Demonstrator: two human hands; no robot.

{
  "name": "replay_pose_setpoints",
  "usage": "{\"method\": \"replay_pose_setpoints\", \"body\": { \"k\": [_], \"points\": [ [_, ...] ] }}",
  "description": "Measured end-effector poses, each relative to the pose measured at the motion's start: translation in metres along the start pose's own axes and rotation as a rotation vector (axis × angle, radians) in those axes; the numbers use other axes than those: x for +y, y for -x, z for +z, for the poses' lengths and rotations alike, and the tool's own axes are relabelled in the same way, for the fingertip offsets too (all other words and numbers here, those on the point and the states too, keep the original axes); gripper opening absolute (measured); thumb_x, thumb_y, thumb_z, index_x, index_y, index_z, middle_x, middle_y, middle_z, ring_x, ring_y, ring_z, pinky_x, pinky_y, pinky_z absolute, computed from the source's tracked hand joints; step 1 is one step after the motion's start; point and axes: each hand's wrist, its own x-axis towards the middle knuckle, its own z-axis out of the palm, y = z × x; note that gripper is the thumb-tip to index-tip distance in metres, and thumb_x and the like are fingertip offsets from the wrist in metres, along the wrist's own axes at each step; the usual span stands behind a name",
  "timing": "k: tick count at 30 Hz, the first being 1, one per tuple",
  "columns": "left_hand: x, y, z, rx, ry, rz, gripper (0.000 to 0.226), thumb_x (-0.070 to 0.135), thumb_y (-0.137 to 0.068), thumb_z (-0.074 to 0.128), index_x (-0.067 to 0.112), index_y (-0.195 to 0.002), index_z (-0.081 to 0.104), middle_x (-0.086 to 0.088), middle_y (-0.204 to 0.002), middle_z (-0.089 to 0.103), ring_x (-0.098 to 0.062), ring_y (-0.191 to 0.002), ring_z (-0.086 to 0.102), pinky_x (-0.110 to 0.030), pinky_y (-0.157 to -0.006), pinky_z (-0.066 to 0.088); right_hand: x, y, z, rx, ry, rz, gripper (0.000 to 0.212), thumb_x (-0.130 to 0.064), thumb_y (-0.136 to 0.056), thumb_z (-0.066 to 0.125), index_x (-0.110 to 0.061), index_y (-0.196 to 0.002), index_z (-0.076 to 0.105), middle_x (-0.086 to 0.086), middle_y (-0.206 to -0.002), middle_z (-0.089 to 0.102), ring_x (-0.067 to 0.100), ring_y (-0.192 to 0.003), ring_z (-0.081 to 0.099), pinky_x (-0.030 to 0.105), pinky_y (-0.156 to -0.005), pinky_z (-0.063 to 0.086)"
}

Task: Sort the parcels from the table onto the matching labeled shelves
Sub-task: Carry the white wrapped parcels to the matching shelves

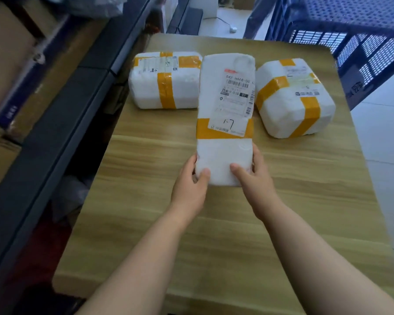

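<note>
A long white parcel [225, 105] with an orange tape band and a label marked "1-7" is held over the wooden table [146, 178]. My left hand [191, 185] grips its near left corner, thumb on top. My right hand [253, 178] grips its near right corner, thumb on top too. Behind it on the left lies a white parcel [164, 80] crossed with orange tape. A third taped white parcel [293, 98] sits on the table to the right.
Dark metal shelving [55, 110] with cardboard boxes runs along the left of the table. A blue plastic crate [350, 37] stands at the back right. White floor with a cable and plug shows beyond the table's far edge.
</note>
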Motion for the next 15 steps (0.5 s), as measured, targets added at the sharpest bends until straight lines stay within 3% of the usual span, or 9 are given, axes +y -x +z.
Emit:
{"method": "replay_pose_setpoints", "body": {
  "k": [2, 6, 8, 11, 13, 15],
  "points": [
    [-0.001, 0.030, -0.003, 0.074, 0.009, 0.014, 0.057, 0.048, -0.078, 0.050, 0.040, -0.134, 0.043, 0.009, -0.132, 0.054, -0.009, -0.118, 0.053, -0.042, -0.100, 0.046, -0.007, 0.020, -0.002, -0.062, -0.011, -0.043, 0.071, -0.032, -0.068, 0.063, -0.029, -0.137, 0.044, 0.000, -0.130, 0.054, 0.013, -0.117, 0.054, 0.045, -0.101, 0.045],
    [-0.003, 0.092, -0.005, 0.217, 0.027, 0.062, 0.056, 0.053, -0.079, 0.050, 0.042, -0.133, 0.043, 0.012, -0.134, 0.053, -0.006, -0.121, 0.051, -0.042, -0.101, 0.045, -0.014, 0.060, -0.009, -0.205, -0.023, -0.076, 0.079, -0.042, -0.065, 0.064, -0.033, -0.140, 0.040, 0.001, -0.134, 0.050, 0.015, -0.123, 0.050, 0.045, -0.104, 0.042],
    [-0.002, 0.125, -0.008, 0.293, 0.028, 0.084, 0.054, 0.053, -0.081, 0.049, 0.040, -0.133, 0.043, 0.011, -0.134, 0.053, -0.007, -0.122, 0.051, -0.043, -0.101, 0.045, -0.021, 0.085, -0.013, -0.279, -0.039, -0.108, 0.072, -0.034, -0.072, 0.068, -0.028, -0.138, 0.040, -0.002, -0.133, 0.051, 0.009, -0.120, 0.052, 0.037, -0.101, 0.046],
    [0.000, 0.177, -0.019, 0.413, 0.023, 0.110, 0.045, 0.048, -0.086, 0.049, 0.049, -0.130, 0.042, 0.013, -0.134, 0.051, -0.005, -0.122, 0.049, -0.040, -0.101, 0.046, -0.030, 0.121, -0.013, -0.400, -0.108, -0.147, 0.055, -0.007, -0.085, 0.066, -0.020, -0.131, 0.039, -0.007, -0.123, 0.055, -0.013, -0.099, 0.056, 0.011, -0.082, 0.049],
    [-0.003, 0.210, -0.032, 0.483, 0.024, 0.125, 0.050, 0.047, -0.087, 0.049, 0.043, -0.136, 0.041, 0.013, -0.136, 0.049, -0.005, -0.124, 0.048, -0.039, -0.102, 0.045, -0.035, 0.148, -0.006, -0.480, -0.117, -0.177, 0.054, -0.004, -0.085, 0.065, -0.022, -0.128, 0.038, -0.012, -0.120, 0.054, -0.014, -0.097, 0.055, 0.009, -0.077, 0.049],
    [-0.005, 0.242, -0.049, 0.574, 0.033, 0.128, 0.047, 0.041, -0.092, 0.050, 0.038, -0.138, 0.040, 0.015, -0.137, 0.046, -0.002, -0.125, 0.046, -0.029, -0.102, 0.042, -0.040, 0.174, 0.007, -0.569, -0.112, -0.214, 0.054, -0.009, -0.085, 0.066, -0.028, -0.127, 0.038, -0.014, -0.123, 0.052, -0.006, -0.107, 0.053, 0.012, -0.078, 0.050]
  ]
}}
